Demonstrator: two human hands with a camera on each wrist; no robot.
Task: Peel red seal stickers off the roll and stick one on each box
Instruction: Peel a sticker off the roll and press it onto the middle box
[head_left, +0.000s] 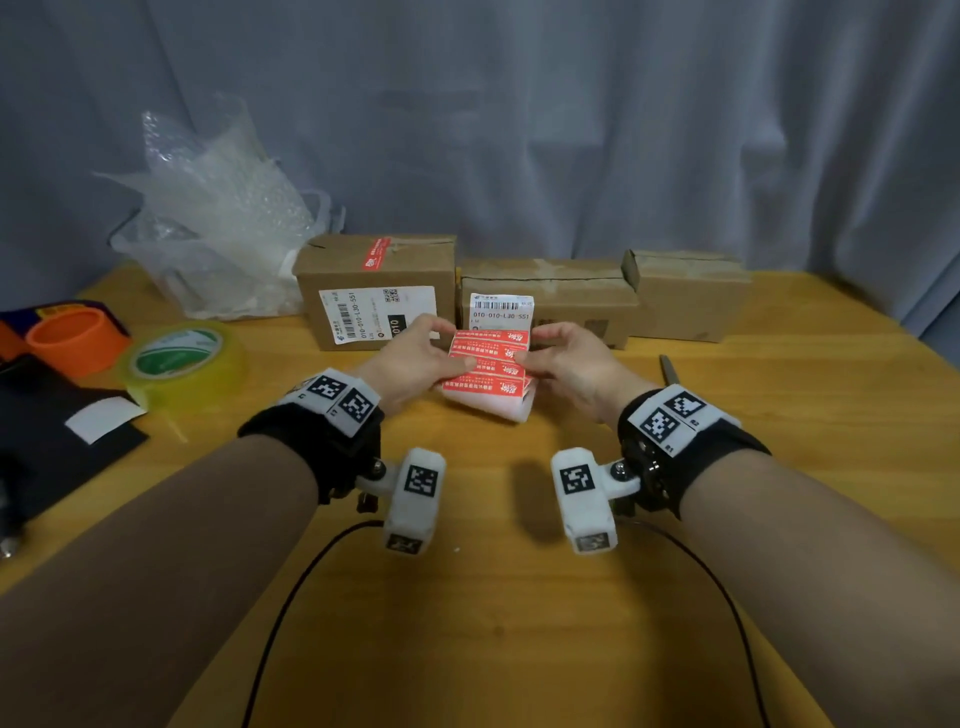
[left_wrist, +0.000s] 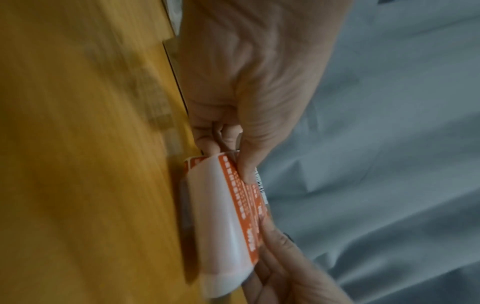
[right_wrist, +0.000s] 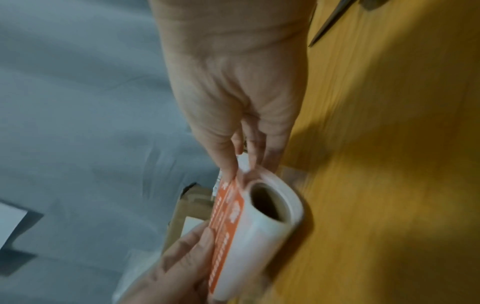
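Observation:
A roll of red seal stickers (head_left: 491, 371) on white backing is held just above the wooden table between both hands. My left hand (head_left: 415, 358) grips its left edge, thumb on the red face (left_wrist: 239, 197). My right hand (head_left: 563, 358) pinches its right edge, and the roll's hollow core (right_wrist: 269, 205) shows in the right wrist view. Three cardboard boxes stand in a row behind. The left box (head_left: 376, 288) carries a red seal sticker (head_left: 376, 253) on top. The middle box (head_left: 566, 296) and the right box (head_left: 691, 293) show bare tops.
Crumpled bubble wrap (head_left: 218, 218) lies at the back left. A yellowish tape roll (head_left: 182, 364) and an orange tape roll (head_left: 75, 338) sit at the left beside dark items. A scissor blade (head_left: 670, 370) lies right of my right hand. Grey curtain hangs behind the table (head_left: 519, 597).

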